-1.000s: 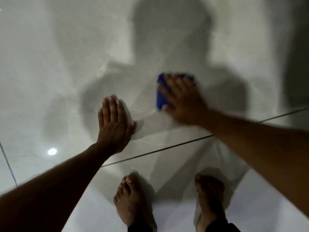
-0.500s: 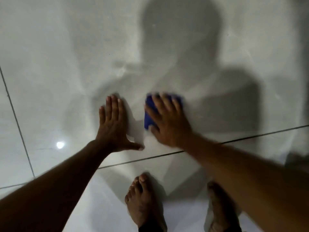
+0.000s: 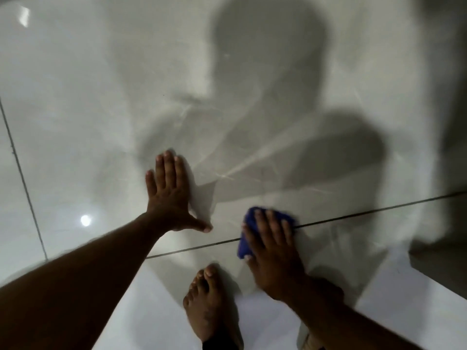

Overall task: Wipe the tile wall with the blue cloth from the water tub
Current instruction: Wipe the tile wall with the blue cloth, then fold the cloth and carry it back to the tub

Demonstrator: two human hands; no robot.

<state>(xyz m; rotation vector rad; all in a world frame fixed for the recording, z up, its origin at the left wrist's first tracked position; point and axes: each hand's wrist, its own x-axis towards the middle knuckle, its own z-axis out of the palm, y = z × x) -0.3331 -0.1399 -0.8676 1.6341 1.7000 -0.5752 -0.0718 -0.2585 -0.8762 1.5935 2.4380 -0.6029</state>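
Filling the view: the tile wall (image 3: 75,122), pale grey and glossy, with a person's shadow cast across its middle and two bright light reflections at the left.
Grout lines: one dark grout line (image 3: 379,210) runs across the wall low down, rising toward the right; a second one slants down the left edge.
Containers: no tub or other vessel can be seen from this angle.
Floor: a pale floor (image 3: 156,311) meets the wall at the bottom, and one bare foot (image 3: 207,301) stands on it with its toes at the wall's base.
Left hand: the left hand (image 3: 169,195) lies flat on the wall above the grout line, palm down, fingers straight and close together, thumb spread out to the right; it holds nothing.
Right hand: the right hand (image 3: 273,251) is spread flat with its fingers slightly apart, pressing down rather than clamping.
Blue cloth: the blue cloth (image 3: 246,238) is bunched under the right hand's fingers and pinned against the wall, straddling the grout line; blue shows past the fingertips and at the thumb side, well apart from the left hand.
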